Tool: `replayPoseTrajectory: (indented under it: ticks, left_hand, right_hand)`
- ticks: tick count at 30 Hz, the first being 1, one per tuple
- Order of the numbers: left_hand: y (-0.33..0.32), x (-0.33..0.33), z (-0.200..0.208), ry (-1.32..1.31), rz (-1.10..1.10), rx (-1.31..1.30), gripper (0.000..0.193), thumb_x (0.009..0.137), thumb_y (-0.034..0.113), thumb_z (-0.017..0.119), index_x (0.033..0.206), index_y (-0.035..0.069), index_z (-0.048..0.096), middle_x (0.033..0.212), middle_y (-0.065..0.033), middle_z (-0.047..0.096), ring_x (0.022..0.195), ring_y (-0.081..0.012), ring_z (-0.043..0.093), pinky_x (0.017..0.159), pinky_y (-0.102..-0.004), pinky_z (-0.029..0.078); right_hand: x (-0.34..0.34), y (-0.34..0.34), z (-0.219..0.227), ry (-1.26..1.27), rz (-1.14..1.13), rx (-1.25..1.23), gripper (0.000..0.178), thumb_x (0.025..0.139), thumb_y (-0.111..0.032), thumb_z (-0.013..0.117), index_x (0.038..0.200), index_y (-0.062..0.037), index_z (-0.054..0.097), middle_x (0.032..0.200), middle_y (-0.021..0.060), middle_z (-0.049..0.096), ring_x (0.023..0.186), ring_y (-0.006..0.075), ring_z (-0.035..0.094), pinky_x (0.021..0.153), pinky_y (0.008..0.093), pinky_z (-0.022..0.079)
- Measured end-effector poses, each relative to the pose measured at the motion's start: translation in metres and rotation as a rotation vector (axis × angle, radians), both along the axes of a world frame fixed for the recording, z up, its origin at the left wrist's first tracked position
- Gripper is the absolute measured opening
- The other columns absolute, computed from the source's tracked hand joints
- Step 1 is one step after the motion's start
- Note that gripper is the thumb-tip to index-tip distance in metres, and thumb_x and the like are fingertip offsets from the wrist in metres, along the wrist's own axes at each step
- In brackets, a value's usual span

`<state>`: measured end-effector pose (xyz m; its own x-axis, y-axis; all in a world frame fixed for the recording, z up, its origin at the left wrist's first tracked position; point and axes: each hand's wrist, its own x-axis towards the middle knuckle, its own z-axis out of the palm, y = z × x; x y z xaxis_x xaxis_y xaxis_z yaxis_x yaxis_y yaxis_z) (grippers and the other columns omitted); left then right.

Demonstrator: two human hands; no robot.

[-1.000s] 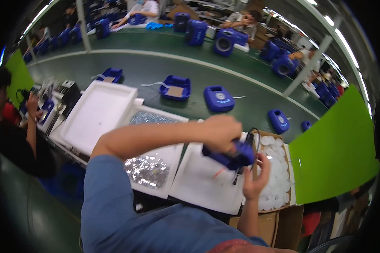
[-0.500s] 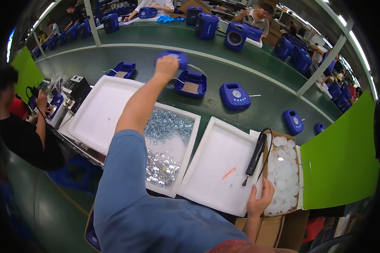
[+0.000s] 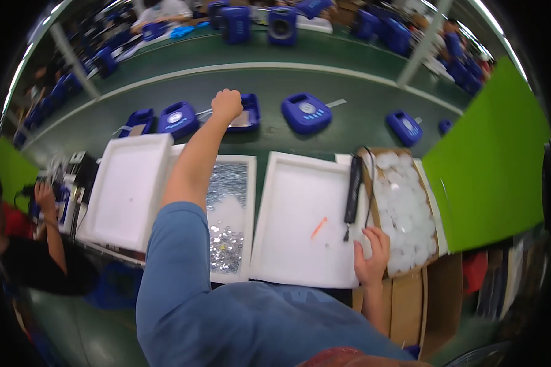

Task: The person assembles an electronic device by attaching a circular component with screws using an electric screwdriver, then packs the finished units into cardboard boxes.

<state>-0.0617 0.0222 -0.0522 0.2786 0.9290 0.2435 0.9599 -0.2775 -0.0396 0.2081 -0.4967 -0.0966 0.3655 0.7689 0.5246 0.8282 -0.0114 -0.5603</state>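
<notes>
Left hand at open blue case on green counter; can't tell if its grip holds anything. Right hand looks slack, empty, near black screwdriver. Second case also open; neither closed up.

The left hand is hiding part of the open blue case. Shiny metal bits are looking too tiny to tell apart. The top edge is cutting off a person in white.

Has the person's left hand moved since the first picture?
Yes: the left hand was over the orange-marked white tray; now it is beyond that tray's far edge, leftward.
</notes>
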Motion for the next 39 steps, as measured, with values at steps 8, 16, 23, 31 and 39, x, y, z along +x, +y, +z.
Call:
replayPoseTrajectory:
  ticks: [8,16,23,31,39]
  left_hand:
    - [0.005,0.057,-0.034,-0.112,0.034,-0.016,0.027,0.093,0.012,0.062,0.114,-0.004,0.069,0.121,-0.0275,0.072,0.113,-0.0423,0.072,0.096,-0.0514,0.058]
    - [-0.067,0.051,0.125,-0.266,-0.334,0.131,0.060,0.081,0.037,0.083,0.121,-0.006,0.067,0.112,-0.0273,0.074,0.104,-0.0402,0.073,0.089,-0.0445,0.057]
    - [-0.250,0.042,0.113,-1.136,-0.502,-0.512,0.040,0.098,0.023,0.077,0.128,-0.002,0.067,0.101,-0.0042,0.071,0.092,-0.0105,0.064,0.085,-0.0260,0.052]
    - [-0.370,0.012,-0.021,-1.383,-0.051,-0.979,0.038,0.105,0.025,0.067,0.127,-0.007,0.065,0.111,-0.0106,0.070,0.098,-0.0150,0.064,0.088,-0.0296,0.052]
    - [-0.413,0.010,-0.015,-0.402,-0.138,-0.033,0.038,0.094,0.024,0.075,0.117,-0.005,0.070,0.101,-0.0168,0.062,0.091,-0.0340,0.060,0.080,-0.0415,0.049]
  right_hand:
    - [0.082,-0.001,0.054,-0.180,-0.229,0.037,0.028,0.080,-0.006,0.079,0.107,-0.0041,0.073,0.113,0.0136,0.068,0.107,0.0348,0.063,0.090,0.0428,0.052]
    - [0.225,0.113,0.020,-0.078,-0.070,-0.351,0.029,0.084,-0.011,0.078,0.112,-0.0045,0.077,0.114,0.0194,0.074,0.109,0.0385,0.068,0.093,0.0455,0.055]
    - [0.264,0.185,-0.006,-0.345,0.136,-0.676,0.043,0.084,-0.015,0.081,0.126,-0.0115,0.076,0.119,0.0210,0.074,0.111,0.0345,0.071,0.100,0.0421,0.054]
    - [0.240,0.156,0.009,-0.037,-0.049,-0.450,0.036,0.093,-0.010,0.072,0.128,-0.0122,0.075,0.115,0.0147,0.076,0.095,0.0277,0.074,0.088,0.0369,0.061]
    - [0.043,0.086,0.063,0.937,0.414,-0.356,0.031,0.096,0.002,0.068,0.127,-0.0004,0.072,0.107,0.0070,0.068,0.089,0.0131,0.069,0.078,0.0308,0.064]
